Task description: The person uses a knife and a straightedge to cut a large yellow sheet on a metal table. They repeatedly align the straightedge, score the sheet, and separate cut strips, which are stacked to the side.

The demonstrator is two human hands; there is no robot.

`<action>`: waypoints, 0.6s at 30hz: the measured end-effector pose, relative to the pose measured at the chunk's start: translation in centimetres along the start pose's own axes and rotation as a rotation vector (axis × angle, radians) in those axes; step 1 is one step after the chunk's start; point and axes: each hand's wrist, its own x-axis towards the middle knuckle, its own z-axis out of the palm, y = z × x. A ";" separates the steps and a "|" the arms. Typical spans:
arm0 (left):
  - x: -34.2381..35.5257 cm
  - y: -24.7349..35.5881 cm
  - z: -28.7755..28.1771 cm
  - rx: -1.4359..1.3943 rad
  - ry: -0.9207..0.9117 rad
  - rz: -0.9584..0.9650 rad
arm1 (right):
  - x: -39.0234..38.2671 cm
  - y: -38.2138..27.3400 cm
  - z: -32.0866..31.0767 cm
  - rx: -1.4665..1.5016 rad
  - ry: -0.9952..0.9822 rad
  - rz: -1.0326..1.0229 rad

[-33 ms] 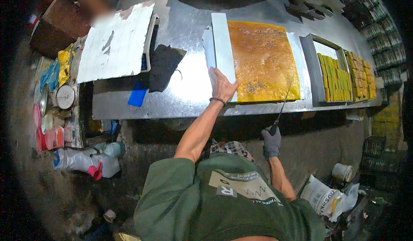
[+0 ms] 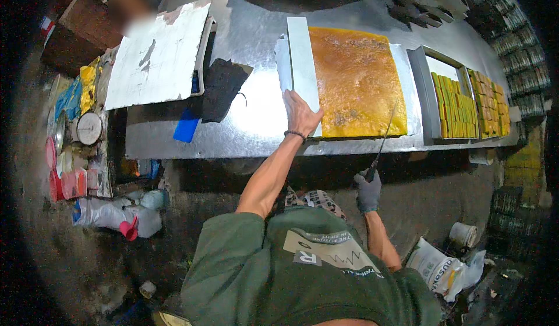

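A flat square slab point(image 2: 355, 81), orange-brown on top with yellow edges, lies on a pale sheet on the metal table. Along its left edge runs a long pale flat bar point(image 2: 301, 58). My bare left hand point(image 2: 301, 115) holds the bar's near end, thumb on the slab side and fingers at the other edge. Below the table's front edge, my grey-gloved right hand point(image 2: 367, 191) is closed around the dark handle of a long thin knife point(image 2: 381, 145). The blade points up and away, its tip over or beside the slab's near right corner; contact is unclear.
Right of the slab, a metal frame point(image 2: 427, 99) holds rows of yellow-green cut pieces point(image 2: 457, 113), with orange-topped pieces point(image 2: 488, 105) alongside. A white worn board point(image 2: 157, 58), black cloth point(image 2: 224, 90) and blue piece point(image 2: 186, 127) are at left. A dial scale point(image 2: 89, 128) stands farther left.
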 end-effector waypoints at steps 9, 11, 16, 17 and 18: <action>2.9 0.8 -4.3 0.018 -0.111 -0.147 | 4.5 -3.8 0.5 0.031 -0.114 0.027; 4.9 0.3 -6.3 -0.126 -0.067 -0.167 | 4.6 -4.4 1.5 -0.031 -0.096 -0.002; 11.1 0.1 -6.3 -0.101 0.042 0.117 | 4.6 -5.7 6.1 0.001 -0.131 0.047; 11.8 0.2 -5.1 -0.056 0.017 0.114 | 4.6 -6.1 7.4 -0.065 -0.140 0.046; 12.8 0.0 -4.4 -0.143 -0.076 0.108 | 4.5 -6.6 8.6 -0.141 -0.147 0.088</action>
